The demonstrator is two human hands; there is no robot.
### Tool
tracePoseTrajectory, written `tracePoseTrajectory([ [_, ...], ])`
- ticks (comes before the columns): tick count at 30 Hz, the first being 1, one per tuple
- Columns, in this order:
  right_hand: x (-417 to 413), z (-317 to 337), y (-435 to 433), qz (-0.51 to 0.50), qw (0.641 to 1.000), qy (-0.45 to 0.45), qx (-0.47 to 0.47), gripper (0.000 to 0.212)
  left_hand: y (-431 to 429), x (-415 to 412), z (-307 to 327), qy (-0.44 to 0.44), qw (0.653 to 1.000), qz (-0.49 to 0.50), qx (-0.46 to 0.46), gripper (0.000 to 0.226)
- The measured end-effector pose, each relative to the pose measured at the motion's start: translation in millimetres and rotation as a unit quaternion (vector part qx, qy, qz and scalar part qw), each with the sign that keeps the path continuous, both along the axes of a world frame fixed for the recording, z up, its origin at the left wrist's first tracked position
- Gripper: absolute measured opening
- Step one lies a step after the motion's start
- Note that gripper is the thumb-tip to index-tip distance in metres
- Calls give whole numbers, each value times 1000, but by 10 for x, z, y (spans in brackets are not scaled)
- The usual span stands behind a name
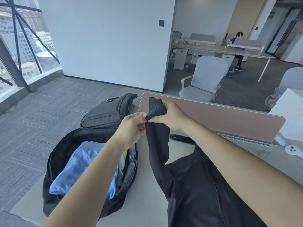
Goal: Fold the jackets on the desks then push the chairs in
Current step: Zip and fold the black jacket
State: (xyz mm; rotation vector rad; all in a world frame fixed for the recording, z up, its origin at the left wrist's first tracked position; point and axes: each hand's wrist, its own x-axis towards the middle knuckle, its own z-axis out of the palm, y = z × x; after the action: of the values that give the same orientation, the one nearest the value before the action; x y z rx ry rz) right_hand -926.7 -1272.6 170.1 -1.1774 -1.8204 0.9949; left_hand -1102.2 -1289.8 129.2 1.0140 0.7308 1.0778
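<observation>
A black jacket (196,185) lies on the grey desk (147,202) in front of me, its body spread toward the near right. One sleeve rises from it to my hands. My right hand (172,117) grips the ribbed cuff (155,107) at the sleeve's end, held up in front of the pink divider. My left hand (132,128) pinches the same cuff from the left, fingertips touching the right hand's. A pale grey office chair (205,79) stands pulled out beyond the divider, and a second one (290,82) shows at the right edge.
An open black backpack (91,161) with light blue clothing inside lies on the desk's left end. A pink divider panel (221,118) runs along the desk's far side. A white controller (293,150) lies at the right. A person sits at a far desk (229,49).
</observation>
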Motion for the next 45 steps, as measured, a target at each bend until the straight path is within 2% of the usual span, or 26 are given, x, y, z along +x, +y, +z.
tracePoseTrajectory([
  [3,2,8,-15,19,1000,1,-8,37,0,35,-11,-52,998,-5,-30,39],
  [6,8,-34,-33,37,999,2,-9,39,6,42,-57,-58,998,-6,-4,48],
  [10,44,-49,-31,32,999,21,-16,34,28,36,-60,-1,999,25,34,44],
  [13,90,-48,-28,40,999,20,-16,31,33,48,-31,90,989,78,90,18],
  [16,169,-60,-14,52,997,34,-41,24,53,33,-4,133,978,111,113,24],
  [19,241,-72,6,68,982,102,-140,36,81,-6,24,147,974,124,118,26],
  [20,255,-77,14,70,978,114,-163,34,86,-20,36,151,973,123,122,26],
  [22,260,-72,25,71,977,103,-170,25,82,-33,67,160,970,117,139,24],
  [26,294,-23,81,77,974,108,-182,27,80,-123,134,193,958,107,183,20],
  [28,318,15,123,58,979,93,-171,28,102,-204,125,208,953,119,188,17],
  [31,322,57,166,13,992,47,-118,13,127,-268,92,227,947,141,176,15],
  [35,201,32,218,-25,998,6,-55,27,112,-230,111,247,940,170,165,20],
  [38,118,8,263,-45,996,53,-48,51,108,-179,132,249,941,184,136,26],
  [39,102,-4,291,-49,995,68,-51,51,102,-154,135,235,948,174,125,22],
  [42,23,14,327,-50,998,45,-13,19,76,-68,118,173,973,120,94,19],
  [45,-86,88,369,-31,998,16,48,39,54,30,88,219,958,140,124,32],
])
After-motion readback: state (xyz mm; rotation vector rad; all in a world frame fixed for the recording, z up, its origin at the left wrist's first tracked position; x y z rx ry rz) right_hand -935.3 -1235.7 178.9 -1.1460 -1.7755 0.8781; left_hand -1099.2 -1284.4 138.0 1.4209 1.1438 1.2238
